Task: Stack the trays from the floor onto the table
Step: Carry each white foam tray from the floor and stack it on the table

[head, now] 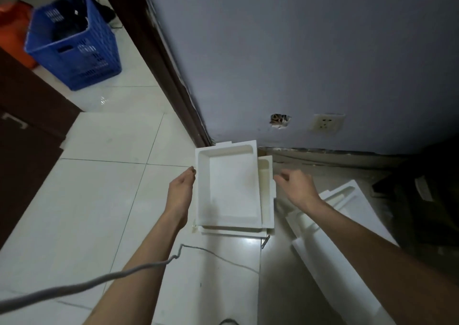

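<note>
From the head camera we see a white tray (229,188) lying open side up on top of a small stack of trays (268,200) on the tiled floor (99,200), close to the grey wall (298,51). Our left hand (181,188) reaches along the tray's left rim with straight fingers, its fingertips (192,170) just beside or touching that edge, while our right hand (295,185) hovers just off the right side, fingers relaxed and holding nothing. More white trays (342,207) lie on the floor to the right, and a blue crate (74,51) stands well apart at the upper left.
</note>
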Demonstrator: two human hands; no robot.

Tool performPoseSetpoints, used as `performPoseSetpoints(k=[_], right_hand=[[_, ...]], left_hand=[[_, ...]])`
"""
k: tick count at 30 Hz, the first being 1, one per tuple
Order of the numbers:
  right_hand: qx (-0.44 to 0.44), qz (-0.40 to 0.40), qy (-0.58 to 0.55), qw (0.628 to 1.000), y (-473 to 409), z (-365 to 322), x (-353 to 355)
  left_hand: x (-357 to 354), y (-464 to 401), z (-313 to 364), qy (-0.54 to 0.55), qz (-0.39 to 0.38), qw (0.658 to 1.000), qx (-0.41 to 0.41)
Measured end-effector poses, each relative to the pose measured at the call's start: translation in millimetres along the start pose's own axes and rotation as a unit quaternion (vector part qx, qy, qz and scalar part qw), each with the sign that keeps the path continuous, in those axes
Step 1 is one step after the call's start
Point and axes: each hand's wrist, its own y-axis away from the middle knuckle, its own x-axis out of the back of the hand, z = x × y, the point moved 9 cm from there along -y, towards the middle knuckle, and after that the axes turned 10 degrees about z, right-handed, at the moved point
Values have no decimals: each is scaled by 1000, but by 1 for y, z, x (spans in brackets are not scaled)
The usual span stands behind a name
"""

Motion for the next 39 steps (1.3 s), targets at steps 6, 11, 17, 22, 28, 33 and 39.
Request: performPoseSetpoints(k=[6, 11, 17, 22, 28, 33, 39], right_hand=[[13, -9, 7, 1000, -47, 38, -88], [23, -10, 4, 1000, -77, 55, -134], [27, 9, -30, 999, -100, 65, -162], [9, 15, -45, 999, -104, 64, -167], [-7, 21, -31, 999, -102, 63, -164], [-24, 39, -35, 998, -86, 58, -142], [-62, 30, -67, 995, -29, 24, -100]], left_hand=[[0, -85, -84, -19, 8, 1000, -1], [1, -138, -152, -18, 19, 999, 42], [-15, -166, -194, -35, 5, 998, 57], [-15, -184, -203, -31, 14, 998, 56], [-18, -184, -201, -46, 10, 996, 79], [-5, -163, -179, -32, -5, 998, 62], [36, -99, -129, -31, -25, 998, 58]])
